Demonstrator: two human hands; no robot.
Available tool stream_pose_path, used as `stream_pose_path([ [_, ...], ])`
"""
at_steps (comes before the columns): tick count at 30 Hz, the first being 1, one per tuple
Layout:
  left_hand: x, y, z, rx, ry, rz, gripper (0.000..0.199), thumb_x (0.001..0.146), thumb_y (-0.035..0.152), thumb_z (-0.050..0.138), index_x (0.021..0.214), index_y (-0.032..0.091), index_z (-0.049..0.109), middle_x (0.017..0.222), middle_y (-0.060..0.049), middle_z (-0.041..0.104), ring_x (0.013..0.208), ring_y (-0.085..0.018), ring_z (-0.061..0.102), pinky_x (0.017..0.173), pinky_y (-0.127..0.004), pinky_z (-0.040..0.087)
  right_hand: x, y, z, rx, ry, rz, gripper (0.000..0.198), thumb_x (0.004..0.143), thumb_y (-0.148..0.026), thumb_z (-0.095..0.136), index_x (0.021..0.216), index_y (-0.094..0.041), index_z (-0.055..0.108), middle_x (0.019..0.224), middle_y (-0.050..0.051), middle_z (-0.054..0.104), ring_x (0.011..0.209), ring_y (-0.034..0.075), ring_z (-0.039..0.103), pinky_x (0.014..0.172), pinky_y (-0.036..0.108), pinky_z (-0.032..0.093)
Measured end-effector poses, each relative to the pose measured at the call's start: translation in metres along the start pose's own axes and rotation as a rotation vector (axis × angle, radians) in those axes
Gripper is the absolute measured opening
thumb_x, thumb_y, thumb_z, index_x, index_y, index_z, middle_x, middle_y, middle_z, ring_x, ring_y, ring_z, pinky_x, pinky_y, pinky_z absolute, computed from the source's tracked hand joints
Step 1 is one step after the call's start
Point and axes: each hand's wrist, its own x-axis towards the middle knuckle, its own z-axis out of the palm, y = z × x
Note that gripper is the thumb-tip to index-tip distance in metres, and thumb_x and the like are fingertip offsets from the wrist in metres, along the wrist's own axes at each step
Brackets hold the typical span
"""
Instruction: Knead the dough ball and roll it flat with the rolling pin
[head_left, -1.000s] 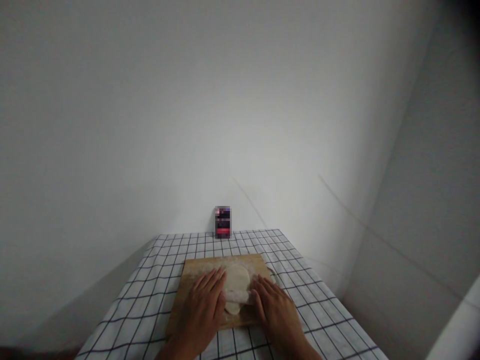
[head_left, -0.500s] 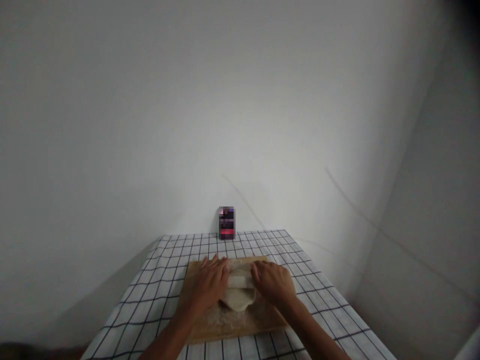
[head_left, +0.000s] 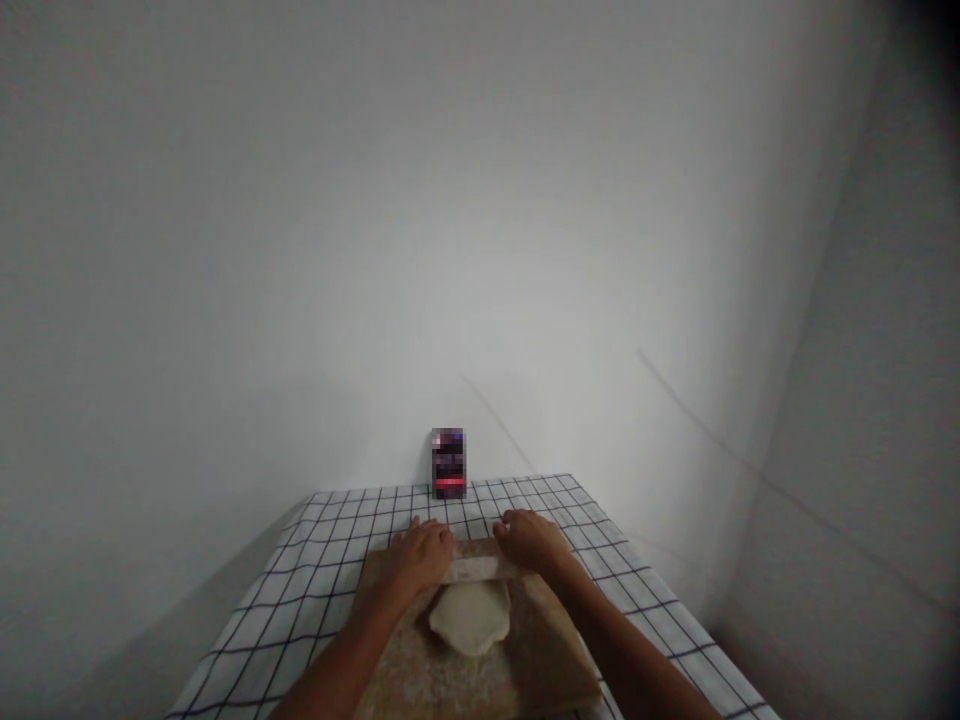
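Observation:
A pale sheet of dough (head_left: 471,620) lies flat on the wooden board (head_left: 450,692), its outline rounded and uneven. Across its far edge runs a whitish rolling pin (head_left: 477,569), with only its middle showing between my hands. My left hand (head_left: 424,553) rests over the pin's left end, fingers pointing forward and partly curled. Over the right end is my right hand (head_left: 531,541), its fingers bent around toward the pin. Both hands cover the ends, so the exact grip is partly hidden.
A black-and-white checked cloth (head_left: 337,525) covers the table under the board. At the table's far edge a dark, pixelated upright item (head_left: 449,464) leans by the white wall (head_left: 480,250). Flour-like smears mark the board.
Both hands and the rolling pin have moved away from me toward the board's far edge. More of the dough now shows on the near side. The view has tilted up slightly.

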Motion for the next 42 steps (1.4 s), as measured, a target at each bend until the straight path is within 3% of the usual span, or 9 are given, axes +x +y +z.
stream_pose_path([
  [3, -0.002, 0.004, 0.001, 0.008, 0.033, -0.08, 0.039, 0.101, 0.019, 0.04, 0.123, 0.02, 0.073, 0.143, -0.014, 0.067, 0.14, -0.032, 0.055, 0.117, -0.056, 0.042, -0.006, 0.001, 0.002, -0.013, -0.007, -0.04, 0.041, 0.105, -0.036, 0.037, 0.109, -0.02, 0.074, 0.118, 0.015, 0.076, 0.112, 0.029, 0.071, 0.089, 0.039, 0.053],
  [8, -0.021, 0.016, -0.001, 0.016, 0.125, -0.137, 0.044, 0.104, 0.027, 0.038, 0.138, 0.021, 0.066, 0.152, -0.013, 0.06, 0.149, -0.037, 0.045, 0.117, -0.065, 0.039, -0.032, 0.002, 0.005, -0.031, 0.03, -0.067, 0.039, 0.107, -0.032, 0.033, 0.115, -0.022, 0.071, 0.121, 0.013, 0.074, 0.117, 0.027, 0.068, 0.091, 0.04, 0.054],
  [13, -0.049, 0.02, 0.0, 0.035, 0.283, 0.05, 0.041, 0.102, 0.022, 0.041, 0.133, 0.021, 0.068, 0.143, -0.013, 0.067, 0.142, -0.034, 0.054, 0.113, -0.062, 0.047, -0.059, -0.003, 0.008, -0.054, 0.128, -0.063, 0.041, 0.107, -0.032, 0.034, 0.128, -0.02, 0.067, 0.144, 0.015, 0.064, 0.134, 0.028, 0.058, 0.105, 0.043, 0.049],
  [19, -0.099, 0.03, 0.0, 0.066, 0.522, 0.172, 0.04, 0.106, 0.026, 0.041, 0.139, 0.017, 0.062, 0.142, -0.013, 0.068, 0.137, -0.029, 0.059, 0.115, -0.054, 0.05, -0.108, -0.011, 0.022, -0.001, 0.201, -0.088, 0.042, 0.108, -0.031, 0.034, 0.127, -0.027, 0.071, 0.147, 0.007, 0.064, 0.143, 0.031, 0.051, 0.119, 0.057, 0.035],
  [22, -0.127, 0.034, -0.002, 0.078, 0.536, 0.205, 0.05, 0.106, 0.034, 0.043, 0.154, 0.021, 0.047, 0.154, -0.01, 0.058, 0.143, -0.029, 0.054, 0.118, -0.053, 0.046, -0.134, -0.007, 0.041, 0.025, 0.286, -0.112, 0.044, 0.108, -0.036, 0.034, 0.141, -0.031, 0.064, 0.158, 0.004, 0.053, 0.149, 0.03, 0.045, 0.122, 0.056, 0.034],
  [26, -0.145, 0.036, 0.0, 0.064, 0.516, 0.195, 0.059, 0.106, 0.036, 0.043, 0.163, 0.025, 0.031, 0.161, -0.007, 0.05, 0.148, -0.027, 0.047, 0.118, -0.051, 0.046, -0.146, 0.001, 0.059, 0.041, 0.281, -0.146, 0.053, 0.106, -0.049, 0.038, 0.155, -0.032, 0.05, 0.164, 0.002, 0.042, 0.151, 0.032, 0.042, 0.122, 0.058, 0.037],
  [35, -0.087, 0.029, 0.004, 0.015, 0.417, 0.106, 0.041, 0.106, 0.031, 0.04, 0.136, 0.019, 0.064, 0.142, -0.013, 0.068, 0.135, -0.03, 0.061, 0.115, -0.058, 0.047, -0.095, -0.007, 0.02, 0.003, 0.248, -0.112, 0.043, 0.11, -0.038, 0.036, 0.137, -0.026, 0.066, 0.147, 0.008, 0.064, 0.14, 0.027, 0.055, 0.118, 0.05, 0.037],
  [39, -0.047, 0.019, 0.0, 0.063, 0.243, 0.022, 0.038, 0.105, 0.026, 0.041, 0.131, 0.022, 0.068, 0.139, -0.014, 0.069, 0.136, -0.035, 0.059, 0.113, -0.066, 0.043, -0.059, -0.008, 0.006, 0.004, 0.178, -0.096, 0.051, 0.112, -0.038, 0.026, 0.111, -0.021, 0.074, 0.123, 0.011, 0.076, 0.117, 0.025, 0.069, 0.1, 0.041, 0.05],
  [42, -0.019, 0.011, 0.002, 0.061, 0.195, -0.054, 0.038, 0.106, 0.029, 0.039, 0.127, 0.022, 0.07, 0.136, -0.016, 0.071, 0.133, -0.037, 0.06, 0.106, -0.067, 0.047, -0.031, -0.004, 0.003, 0.005, 0.112, -0.056, 0.053, 0.111, -0.041, 0.026, 0.106, -0.02, 0.074, 0.115, 0.012, 0.078, 0.109, 0.026, 0.073, 0.089, 0.038, 0.053],
])
